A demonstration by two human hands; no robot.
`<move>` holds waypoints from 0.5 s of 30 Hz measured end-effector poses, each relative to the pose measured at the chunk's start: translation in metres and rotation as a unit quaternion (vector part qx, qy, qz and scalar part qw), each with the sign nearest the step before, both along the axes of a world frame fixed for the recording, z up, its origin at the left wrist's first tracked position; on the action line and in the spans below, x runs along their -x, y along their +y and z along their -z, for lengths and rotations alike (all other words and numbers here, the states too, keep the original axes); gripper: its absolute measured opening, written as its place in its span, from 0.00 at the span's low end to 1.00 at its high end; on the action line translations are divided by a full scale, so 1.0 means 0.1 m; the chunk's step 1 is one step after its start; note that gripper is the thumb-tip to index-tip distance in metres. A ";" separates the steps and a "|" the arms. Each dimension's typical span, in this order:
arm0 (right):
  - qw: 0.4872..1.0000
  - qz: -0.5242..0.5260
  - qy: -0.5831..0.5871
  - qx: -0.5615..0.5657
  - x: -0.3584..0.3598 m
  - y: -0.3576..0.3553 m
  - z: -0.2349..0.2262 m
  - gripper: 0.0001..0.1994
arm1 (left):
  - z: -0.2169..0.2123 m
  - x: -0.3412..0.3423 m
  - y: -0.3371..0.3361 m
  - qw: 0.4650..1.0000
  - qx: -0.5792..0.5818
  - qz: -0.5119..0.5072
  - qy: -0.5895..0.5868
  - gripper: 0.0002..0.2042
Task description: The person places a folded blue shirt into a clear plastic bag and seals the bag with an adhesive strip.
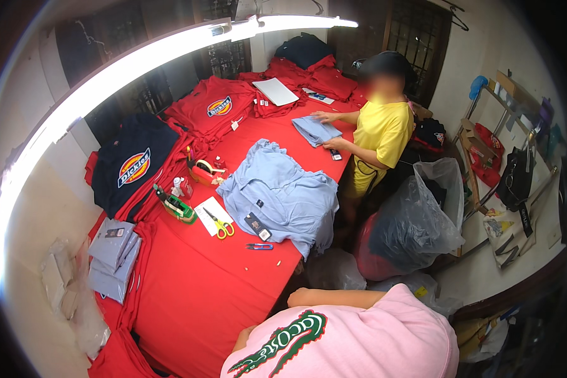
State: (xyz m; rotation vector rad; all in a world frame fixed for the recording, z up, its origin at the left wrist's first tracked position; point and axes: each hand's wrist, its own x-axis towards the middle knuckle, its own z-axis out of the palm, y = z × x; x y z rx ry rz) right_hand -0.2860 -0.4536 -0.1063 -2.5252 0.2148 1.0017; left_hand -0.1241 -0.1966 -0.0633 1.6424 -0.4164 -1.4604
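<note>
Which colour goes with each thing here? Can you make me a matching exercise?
Things:
1. tape dispenser
2. shirt pile in the middle of the table
3. table cover
4. top of the co-worker at the far end

Colours:
a. light blue
b. yellow
c. green
d. red

Pairs: 1-c, 2-a, 3-d, 4-b

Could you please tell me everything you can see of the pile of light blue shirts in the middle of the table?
The pile of light blue shirts is soft, crumpled cloth, loosely heaped rather than folded, with sleeves and hems spreading out. It lies on the red-covered table, and its right side droops over the table's edge. A dark hang tag lies on its near edge. Yellow-handled scissors on a white sheet sit just to its left, apart from it. No hand touches it.
</note>
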 end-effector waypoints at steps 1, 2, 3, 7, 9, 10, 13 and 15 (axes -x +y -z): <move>1.000 0.000 0.003 0.001 0.00 0.00 0.00 0.18 | 0.00 0.00 0.01 1.000 0.000 -0.001 0.000 0.10; 1.000 -0.001 0.002 0.002 0.01 0.00 0.01 0.18 | 0.01 0.02 0.02 1.000 0.000 -0.003 0.002 0.10; 1.000 -0.002 0.001 0.003 0.02 0.00 0.03 0.18 | 0.02 0.03 0.03 1.000 0.000 -0.004 0.004 0.10; 1.000 0.003 0.002 0.006 0.03 0.02 0.05 0.18 | 0.02 0.06 0.06 1.000 0.003 -0.010 0.008 0.10; 1.000 0.001 0.010 0.007 0.03 0.04 0.03 0.18 | 0.01 0.08 0.09 1.000 0.003 -0.013 0.008 0.10; 1.000 0.000 0.015 0.008 0.03 0.04 0.02 0.18 | 0.00 0.09 0.09 1.000 0.005 -0.013 0.008 0.10; 1.000 -0.013 0.006 0.008 0.05 0.02 0.07 0.18 | -0.04 0.10 0.10 1.000 0.007 -0.014 0.011 0.11; 1.000 -0.013 0.008 0.016 0.08 0.04 0.08 0.17 | -0.07 0.12 0.10 1.000 0.008 -0.016 0.013 0.11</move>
